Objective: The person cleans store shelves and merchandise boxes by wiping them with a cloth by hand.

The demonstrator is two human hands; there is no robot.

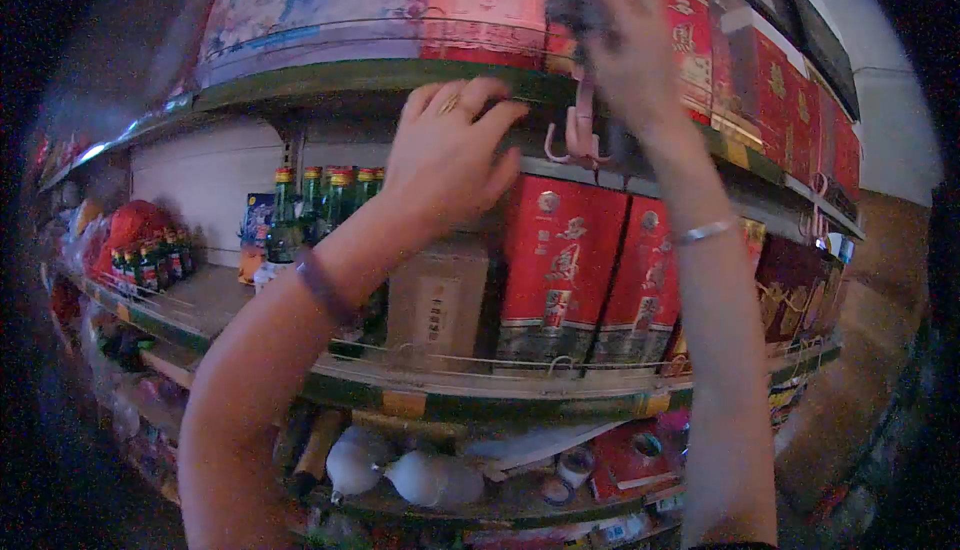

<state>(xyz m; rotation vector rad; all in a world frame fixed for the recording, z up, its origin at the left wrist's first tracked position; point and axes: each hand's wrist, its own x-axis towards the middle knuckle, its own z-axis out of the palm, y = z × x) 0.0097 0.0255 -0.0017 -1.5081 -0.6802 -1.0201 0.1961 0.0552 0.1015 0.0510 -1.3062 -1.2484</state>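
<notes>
My left hand (455, 150) is raised at the edge of the upper green shelf (350, 80), fingers apart and bent, with nothing in it. Higher and to the right, my right hand (635, 40) is closed on a dark grey cloth (580, 0), blurred, in front of the red boxes on the upper shelf. A pink hook (580, 130) hangs from that shelf between the hands. Behind and below it stand red boxes with gold lettering (565, 260).
Green bottles (340, 190) and a brown box (437, 300) stand on the middle shelf, which has a wire rail. Small bottles (150, 260) are at the left. White bulbs (435, 478) lie on the lower shelf. More red boxes (775, 90) line the upper right.
</notes>
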